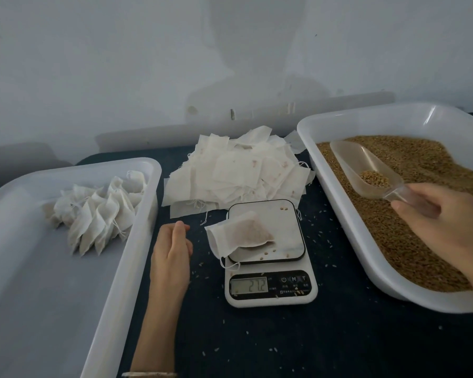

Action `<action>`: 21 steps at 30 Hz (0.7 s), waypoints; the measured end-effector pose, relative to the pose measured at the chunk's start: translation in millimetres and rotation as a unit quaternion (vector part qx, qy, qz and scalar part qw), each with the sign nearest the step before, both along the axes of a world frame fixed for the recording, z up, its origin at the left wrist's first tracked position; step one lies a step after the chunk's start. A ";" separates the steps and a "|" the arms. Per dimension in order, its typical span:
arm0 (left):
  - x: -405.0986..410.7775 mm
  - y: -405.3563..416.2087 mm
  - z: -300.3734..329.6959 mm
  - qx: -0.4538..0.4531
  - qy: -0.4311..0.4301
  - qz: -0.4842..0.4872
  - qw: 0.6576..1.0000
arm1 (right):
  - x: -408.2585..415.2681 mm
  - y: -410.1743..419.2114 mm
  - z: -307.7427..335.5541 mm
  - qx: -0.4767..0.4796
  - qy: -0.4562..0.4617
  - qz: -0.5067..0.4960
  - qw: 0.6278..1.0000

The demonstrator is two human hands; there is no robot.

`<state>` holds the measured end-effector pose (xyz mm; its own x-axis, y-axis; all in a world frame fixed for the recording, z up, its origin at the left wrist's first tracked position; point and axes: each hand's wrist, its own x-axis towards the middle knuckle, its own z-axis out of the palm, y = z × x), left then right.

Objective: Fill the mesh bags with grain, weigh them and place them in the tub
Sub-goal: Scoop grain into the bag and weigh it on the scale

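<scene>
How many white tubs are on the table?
2. One tub is at the left, holding filled bags. The other tub is at the right, holding grain. None seems hidden.

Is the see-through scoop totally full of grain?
No, the clear scoop the right hand holds over the grain tub has just a small heap of grain near its handle.

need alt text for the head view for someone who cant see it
A filled mesh bag lies on a scale reading 27.2; the left hand rests beside it, and the right hand holds a scoop over a tub of grain. Filled bags lie in the left tub, with empty bags piled behind the scale.
</scene>
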<state>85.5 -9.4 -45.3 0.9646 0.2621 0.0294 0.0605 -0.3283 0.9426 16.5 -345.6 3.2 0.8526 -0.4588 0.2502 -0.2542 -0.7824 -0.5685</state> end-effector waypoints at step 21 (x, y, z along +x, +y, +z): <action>-3.9 -27.2 19.9 -0.007 0.010 -0.144 0.990 | 2.5 0.2 -1.6 -0.013 0.100 0.019 0.995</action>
